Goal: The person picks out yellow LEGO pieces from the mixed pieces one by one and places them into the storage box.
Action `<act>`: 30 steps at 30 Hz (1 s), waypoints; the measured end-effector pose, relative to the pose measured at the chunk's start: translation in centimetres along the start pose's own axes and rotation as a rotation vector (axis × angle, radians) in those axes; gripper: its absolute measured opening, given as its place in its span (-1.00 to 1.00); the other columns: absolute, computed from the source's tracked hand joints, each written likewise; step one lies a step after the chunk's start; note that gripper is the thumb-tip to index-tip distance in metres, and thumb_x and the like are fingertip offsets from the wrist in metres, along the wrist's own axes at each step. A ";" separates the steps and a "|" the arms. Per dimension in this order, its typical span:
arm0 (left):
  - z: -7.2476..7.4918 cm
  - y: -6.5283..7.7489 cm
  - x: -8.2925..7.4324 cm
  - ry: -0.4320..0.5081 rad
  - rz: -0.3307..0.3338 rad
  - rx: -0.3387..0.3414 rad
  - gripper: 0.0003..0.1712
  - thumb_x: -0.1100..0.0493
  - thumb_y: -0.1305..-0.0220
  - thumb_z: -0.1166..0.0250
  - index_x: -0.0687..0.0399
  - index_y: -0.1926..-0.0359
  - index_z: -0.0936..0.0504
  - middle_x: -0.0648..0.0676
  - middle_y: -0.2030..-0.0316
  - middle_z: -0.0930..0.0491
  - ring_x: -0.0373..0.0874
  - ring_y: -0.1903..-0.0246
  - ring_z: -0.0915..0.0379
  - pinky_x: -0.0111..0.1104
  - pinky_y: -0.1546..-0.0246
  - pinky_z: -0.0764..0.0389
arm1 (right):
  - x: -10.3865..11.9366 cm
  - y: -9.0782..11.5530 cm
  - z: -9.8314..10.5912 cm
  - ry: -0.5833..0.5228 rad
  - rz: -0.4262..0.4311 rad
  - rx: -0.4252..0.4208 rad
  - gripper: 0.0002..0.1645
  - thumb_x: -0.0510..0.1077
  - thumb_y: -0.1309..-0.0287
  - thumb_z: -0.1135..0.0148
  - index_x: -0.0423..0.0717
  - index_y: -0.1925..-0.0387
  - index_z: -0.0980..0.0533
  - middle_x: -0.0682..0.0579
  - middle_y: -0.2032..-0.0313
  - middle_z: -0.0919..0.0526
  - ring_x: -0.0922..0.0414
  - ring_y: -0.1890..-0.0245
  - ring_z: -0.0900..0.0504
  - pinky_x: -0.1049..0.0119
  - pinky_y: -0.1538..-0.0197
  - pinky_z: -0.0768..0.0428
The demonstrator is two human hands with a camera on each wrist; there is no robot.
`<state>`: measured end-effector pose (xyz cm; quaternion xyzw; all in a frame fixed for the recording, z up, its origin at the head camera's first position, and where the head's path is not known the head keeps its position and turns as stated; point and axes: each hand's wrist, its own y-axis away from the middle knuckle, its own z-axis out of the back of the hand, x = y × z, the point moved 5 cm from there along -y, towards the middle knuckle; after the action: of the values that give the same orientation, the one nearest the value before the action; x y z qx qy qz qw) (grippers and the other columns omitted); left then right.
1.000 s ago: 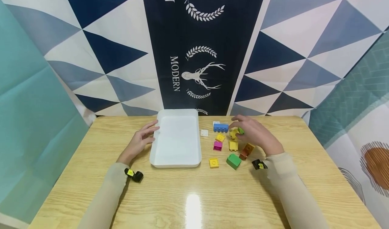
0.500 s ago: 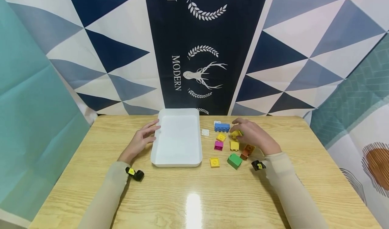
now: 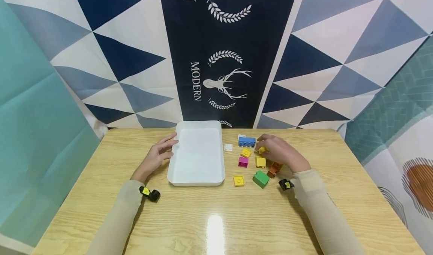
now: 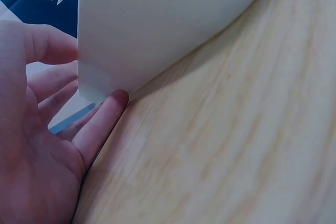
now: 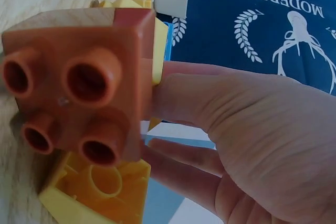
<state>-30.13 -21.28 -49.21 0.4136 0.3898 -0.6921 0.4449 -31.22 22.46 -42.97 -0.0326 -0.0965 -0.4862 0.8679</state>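
Note:
In the head view my right hand (image 3: 279, 149) pinches a yellow brick (image 3: 263, 149), most of it hidden by the fingers. In the right wrist view a brown brick (image 5: 89, 77) stands close to the camera and covers the right fingertips; below it a yellow-orange brick (image 5: 113, 184) shows its hollow underside. My left hand (image 3: 157, 157) touches the left side of the white tray (image 3: 196, 184), its fingers spread along the rim. Seen from the left wrist, a fingertip (image 4: 121, 96) meets the base of the tray wall at the tabletop.
Near the right hand lie a blue brick (image 3: 247, 141), a magenta brick (image 3: 243, 162), a green brick (image 3: 261, 179), another yellow brick (image 3: 260, 162) and flat yellow pieces (image 3: 238, 180). A white plate (image 3: 228, 147) sits beside the tray. A patterned cloth (image 3: 135, 55) rises behind the table.
My right hand has shifted slightly left and towards me, with the yellow brick at its fingertips. A green piece beside that brick is now hidden. The left hand stays on the tray.

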 end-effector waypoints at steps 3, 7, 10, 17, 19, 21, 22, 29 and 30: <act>0.0 0.1 0.0 0.008 -0.004 -0.001 -0.42 0.44 -0.57 -0.21 0.44 -0.54 -0.52 0.30 -0.79 -0.17 0.35 -0.79 -0.05 -0.83 -0.45 -0.31 | -0.1 0.0 0.0 -0.003 0.003 0.003 -0.75 -0.33 -0.34 -0.57 -0.04 0.01 -0.87 -0.28 -0.30 -0.77 -0.30 -0.31 -0.75 -0.26 -0.42 -0.77; 0.1 0.2 -0.1 0.016 -0.013 0.003 -0.42 0.45 -0.57 -0.21 0.45 -0.54 -0.52 0.33 -0.79 -0.16 0.36 -0.79 -0.05 -0.84 -0.44 -0.31 | -0.2 0.0 -0.2 -0.012 0.020 0.001 -0.78 -0.34 -0.36 -0.54 -0.03 0.05 -0.88 -0.24 -0.24 -0.81 -0.28 -0.27 -0.78 -0.25 -0.40 -0.78; 0.1 0.2 0.0 0.003 -0.020 0.004 -0.42 0.45 -0.58 -0.21 0.45 -0.54 -0.52 0.34 -0.78 -0.17 0.38 -0.78 -0.05 -0.63 -0.60 -0.37 | -0.2 0.0 -0.5 -0.017 0.035 0.002 -0.80 -0.34 -0.38 -0.51 -0.05 0.07 -0.88 -0.22 -0.20 -0.84 -0.26 -0.23 -0.80 -0.23 -0.37 -0.80; 0.0 0.2 0.0 -0.004 -0.017 -0.001 -0.43 0.46 -0.58 -0.20 0.45 -0.54 -0.51 0.34 -0.78 -0.18 0.40 -0.77 -0.07 -0.51 -0.66 -0.37 | -0.2 0.0 -0.5 -0.030 0.038 0.006 -0.80 -0.35 -0.40 -0.48 -0.07 0.08 -0.89 -0.19 -0.12 -0.86 -0.21 -0.17 -0.82 -0.22 -0.34 -0.82; 0.0 0.2 0.0 -0.001 -0.016 -0.002 -0.43 0.46 -0.58 -0.20 0.45 -0.54 -0.52 0.34 -0.78 -0.18 0.41 -0.77 -0.07 -0.62 -0.60 -0.36 | -0.2 0.1 -0.4 -0.027 0.045 0.003 -0.79 -0.36 -0.39 -0.47 -0.07 0.09 -0.89 -0.19 -0.10 -0.86 -0.21 -0.15 -0.82 -0.22 -0.33 -0.82; 0.0 0.1 -0.1 0.003 -0.016 -0.002 -0.43 0.45 -0.58 -0.20 0.46 -0.54 -0.52 0.35 -0.78 -0.17 0.42 -0.77 -0.06 -0.72 -0.53 -0.35 | -0.1 0.1 -0.4 -0.026 0.050 -0.001 -0.79 -0.37 -0.39 -0.47 -0.07 0.10 -0.89 -0.19 -0.09 -0.86 -0.20 -0.14 -0.82 -0.22 -0.32 -0.82; 0.0 0.1 -0.1 0.004 -0.017 -0.004 -0.43 0.46 -0.58 -0.20 0.46 -0.54 -0.52 0.35 -0.77 -0.17 0.43 -0.76 -0.06 -0.75 -0.51 -0.34 | -0.1 0.1 -0.3 -0.027 0.053 -0.002 -0.79 -0.37 -0.40 -0.47 -0.08 0.10 -0.89 -0.19 -0.08 -0.86 -0.20 -0.13 -0.83 -0.22 -0.32 -0.82; 0.0 0.2 -0.2 0.010 -0.011 -0.003 -0.43 0.44 -0.59 -0.21 0.45 -0.55 -0.51 0.33 -0.78 -0.17 0.39 -0.79 -0.04 -0.66 -0.58 -0.35 | 0.0 0.1 -0.4 -0.009 0.078 -0.011 -0.80 -0.37 -0.39 -0.48 -0.09 0.10 -0.90 -0.16 -0.01 -0.85 -0.13 -0.01 -0.82 -0.17 -0.22 -0.85; 0.0 0.2 -0.2 0.007 -0.010 -0.002 -0.43 0.43 -0.60 -0.21 0.45 -0.55 -0.51 0.33 -0.78 -0.17 0.39 -0.79 -0.03 -0.61 -0.62 -0.36 | 0.0 0.1 -0.4 -0.006 0.080 -0.011 -0.80 -0.37 -0.39 -0.48 -0.09 0.10 -0.90 -0.16 0.00 -0.84 -0.12 0.00 -0.82 -0.16 -0.21 -0.85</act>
<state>-29.85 -21.23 -49.04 0.4135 0.3940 -0.6927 0.4403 -31.13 22.48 -43.34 -0.0426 -0.0952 -0.4513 0.8863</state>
